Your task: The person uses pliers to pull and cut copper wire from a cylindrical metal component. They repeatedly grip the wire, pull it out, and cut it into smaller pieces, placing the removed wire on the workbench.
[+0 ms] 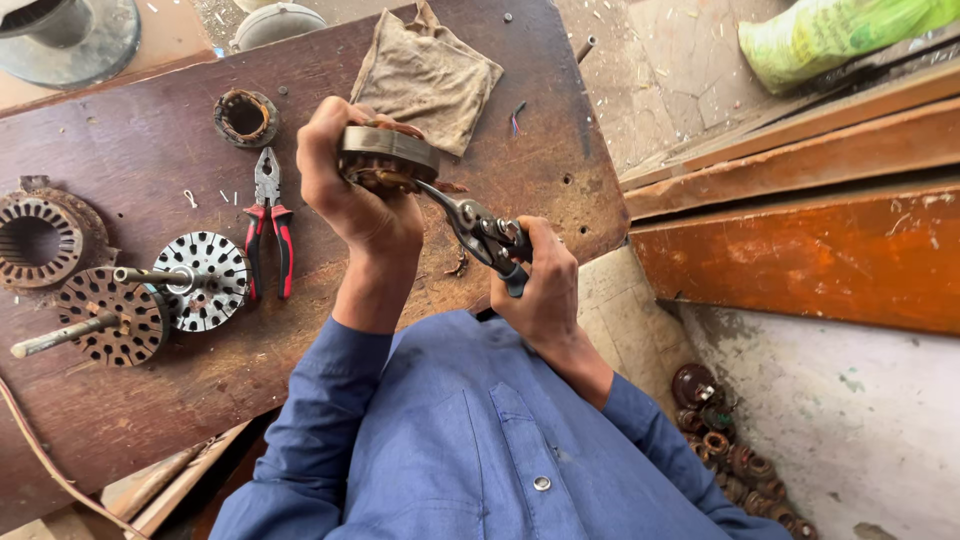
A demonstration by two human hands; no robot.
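Left hand: the left hand [345, 185], just left of the frame's centre, was closed around a motor stator [388, 158], the fingers curled over its far rim and the thumb side toward the camera; it held the stator raised above the workbench [150, 420].
Right hand: the right hand [540, 290], right of centre and lower, was wrapped tight around the handles of cutting pliers [480, 232]; how far apart the handles stood could not be told.
Stator position: upper centre of the frame, sitting against the left palm, with coppery windings showing at its underside.
Stator axis: the ring was tilted, its flat face turned up and to the right; the bore itself was hidden.
Pliers position: between the two hands, the nose touching the stator's lower right edge at the windings.
Pliers axis: long axis ran diagonally, nose pointing to the upper left, handles to the lower right.
On the bench: red-handled combination pliers [268, 215] lay left of the left hand, nose toward the top of the frame; two slotted rotor discs on shafts [160, 295] lay further left; another stator [38, 240] sat at the left edge; a winding coil [245, 117] lay above the pliers; a dirty cloth [425, 75] lay at the top centre.
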